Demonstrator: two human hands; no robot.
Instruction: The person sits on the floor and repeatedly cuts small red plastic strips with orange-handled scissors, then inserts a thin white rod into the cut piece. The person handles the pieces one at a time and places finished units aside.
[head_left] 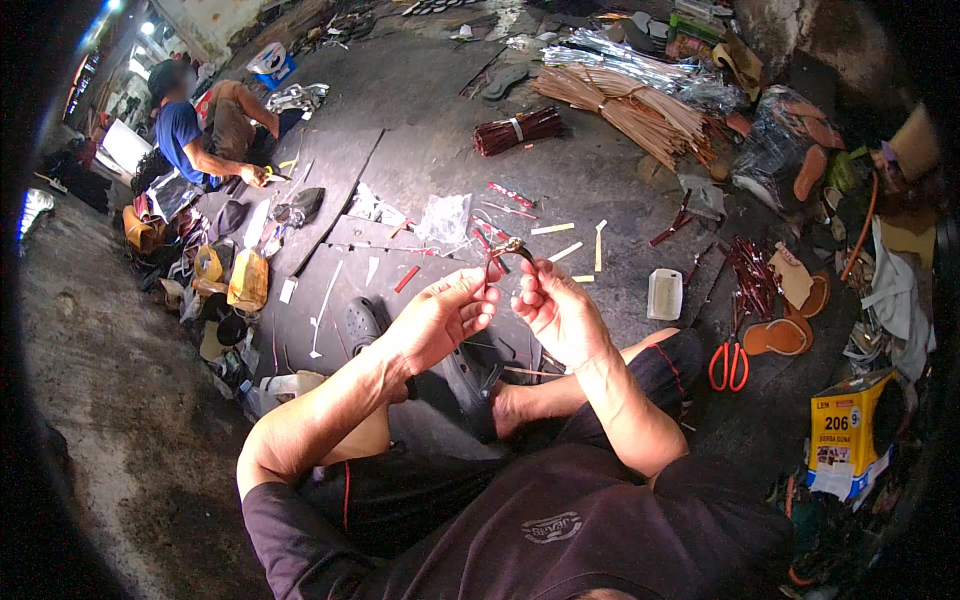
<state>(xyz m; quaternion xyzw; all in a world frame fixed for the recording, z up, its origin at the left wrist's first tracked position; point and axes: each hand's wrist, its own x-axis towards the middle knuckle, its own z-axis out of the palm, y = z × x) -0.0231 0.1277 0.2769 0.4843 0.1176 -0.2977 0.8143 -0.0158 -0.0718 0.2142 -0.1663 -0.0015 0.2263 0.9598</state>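
A thin curved strap (508,247), dark red with a pale end, is held up between both my hands in front of my chest. My left hand (440,315) pinches its left end with thumb and fingertips. My right hand (556,312) pinches its right end, fingers curled. I sit on a dark floor with my bare foot (512,407) below the hands. A black sandal sole (362,322) lies on the floor just left of my left hand.
Orange-handled scissors (729,362) lie at my right, near a tan sole (778,337) and a yellow box (846,430). Bundles of tan strips (640,110) and dark red strips (518,130) lie farther off. Another person (205,130) sits working at the far left.
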